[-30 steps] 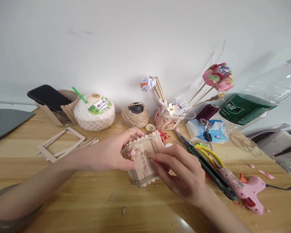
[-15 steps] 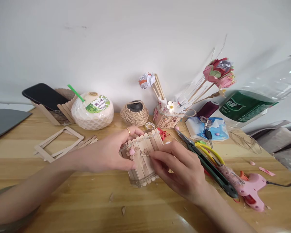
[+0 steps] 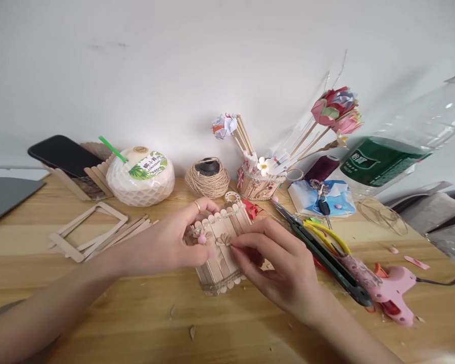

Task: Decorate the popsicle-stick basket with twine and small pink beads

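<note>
My left hand (image 3: 174, 241) grips a small craft-stick box (image 3: 217, 270) from its left side, the thumb over the front and the fingers behind the top edge. Twine-like trim runs along the box's upper and lower edges. Near my left thumb is a flower with a pink centre (image 3: 202, 239), partly covered. To its right, a half-ring of beige petals (image 3: 223, 240) sits on the front. The fingertips of my right hand (image 3: 280, 263) are pinched together at the right end of these petals. A petal seems to be between them, largely hidden by the fingers.
A pink glue gun (image 3: 396, 293), dark-handled scissors (image 3: 326, 258) and yellow-handled pliers (image 3: 328, 235) lie at right. Behind stand a twine ball (image 3: 208, 179), a decorated stick holder (image 3: 260, 184), a wrapped coconut (image 3: 142, 184) and a large bottle (image 3: 387, 159). Stick frames (image 3: 89, 227) lie left.
The view has shifted slightly. My left thumb now lies closer over the pink-centred flower. My right fingertips stay pinched at the beige petals, with only a slight shift.
</note>
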The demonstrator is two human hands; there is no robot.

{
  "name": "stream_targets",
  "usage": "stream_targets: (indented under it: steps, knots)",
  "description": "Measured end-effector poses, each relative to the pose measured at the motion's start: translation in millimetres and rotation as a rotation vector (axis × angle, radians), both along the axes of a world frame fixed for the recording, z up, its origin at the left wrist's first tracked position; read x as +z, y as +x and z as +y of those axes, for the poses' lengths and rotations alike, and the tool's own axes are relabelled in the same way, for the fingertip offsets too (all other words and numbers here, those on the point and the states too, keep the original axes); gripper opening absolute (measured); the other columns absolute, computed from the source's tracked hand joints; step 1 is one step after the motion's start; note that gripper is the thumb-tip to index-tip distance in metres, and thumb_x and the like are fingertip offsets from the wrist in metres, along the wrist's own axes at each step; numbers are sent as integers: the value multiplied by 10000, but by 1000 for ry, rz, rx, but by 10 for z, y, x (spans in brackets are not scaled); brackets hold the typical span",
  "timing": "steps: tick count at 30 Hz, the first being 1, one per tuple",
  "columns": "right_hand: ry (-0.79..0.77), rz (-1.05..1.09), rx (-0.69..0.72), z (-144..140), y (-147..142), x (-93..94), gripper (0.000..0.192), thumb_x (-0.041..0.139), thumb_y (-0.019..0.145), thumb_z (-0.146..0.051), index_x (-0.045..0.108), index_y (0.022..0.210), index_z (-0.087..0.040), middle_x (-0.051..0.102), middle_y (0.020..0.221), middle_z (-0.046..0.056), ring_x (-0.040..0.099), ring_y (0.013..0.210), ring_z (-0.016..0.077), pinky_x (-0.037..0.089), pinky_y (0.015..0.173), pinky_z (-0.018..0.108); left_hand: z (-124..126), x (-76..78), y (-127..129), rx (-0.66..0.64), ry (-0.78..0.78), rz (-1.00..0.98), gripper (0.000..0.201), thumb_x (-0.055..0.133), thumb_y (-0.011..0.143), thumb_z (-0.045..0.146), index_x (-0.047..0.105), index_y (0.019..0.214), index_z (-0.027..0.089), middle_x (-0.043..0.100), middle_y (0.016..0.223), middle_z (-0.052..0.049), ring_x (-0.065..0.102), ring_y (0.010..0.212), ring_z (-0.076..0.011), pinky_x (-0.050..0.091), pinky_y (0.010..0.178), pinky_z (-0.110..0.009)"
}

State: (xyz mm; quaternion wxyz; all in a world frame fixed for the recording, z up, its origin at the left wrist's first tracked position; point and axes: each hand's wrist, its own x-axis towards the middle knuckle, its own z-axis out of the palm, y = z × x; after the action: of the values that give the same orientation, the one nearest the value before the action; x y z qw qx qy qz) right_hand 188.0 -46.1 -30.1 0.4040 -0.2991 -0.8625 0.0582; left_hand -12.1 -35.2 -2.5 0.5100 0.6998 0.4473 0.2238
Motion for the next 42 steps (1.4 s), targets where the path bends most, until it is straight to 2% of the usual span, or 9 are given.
stream_targets:
  steps: [4,9,12,17,28,36,42]
  knots:
    - [-23,22,-1,-14,-11,7,84,538,814,-115,607,821,-163,577,749,33,534,654,117,468,557,234,-34,12,96,85,-33,17,303,635,689,305,468,929,227,394,634,81,383,558,-96,337,511,-198]
    - [-29,48,-6,-26,-24,2,71,546,812,-113,604,803,-153,574,744,40,527,648,115,461,542,227,-68,28,176,151,-45,53,208,597,675,202,479,847,211,365,582,92,331,526,-87,284,478,-192]
    - [-29,44,-14,-30,-27,2,74,543,813,-120,606,797,-157,574,731,33,527,644,114,462,543,223,-83,75,191,134,-84,50,170,568,688,203,495,842,208,380,581,88,341,528,-93,285,484,-200]
    - [-29,47,-18,-34,-23,-3,58,557,807,-130,611,801,-148,574,728,33,529,637,114,460,540,223,-90,151,211,139,-88,32,130,557,658,161,439,696,202,371,597,77,340,542,-93,284,498,-207]
    - [-58,67,-12,-27,-37,-4,78,532,821,-120,598,795,-153,563,718,25,505,623,106,450,533,220,-108,113,214,167,-90,23,110,542,659,135,476,729,187,339,586,78,305,537,-89,254,492,-211]
    - [-100,97,-29,-37,-46,-28,95,528,825,-135,601,766,-151,555,708,29,507,599,103,443,504,210,-139,142,244,167,-113,-18,110,535,673,143,484,760,186,353,593,71,317,537,-91,254,490,-219]
    - [-66,105,-10,-29,-33,-55,53,548,813,-128,596,806,-150,568,735,37,509,625,109,450,526,223,-117,17,202,192,-72,-4,111,539,664,136,474,740,182,369,601,77,325,545,-84,261,487,-205]
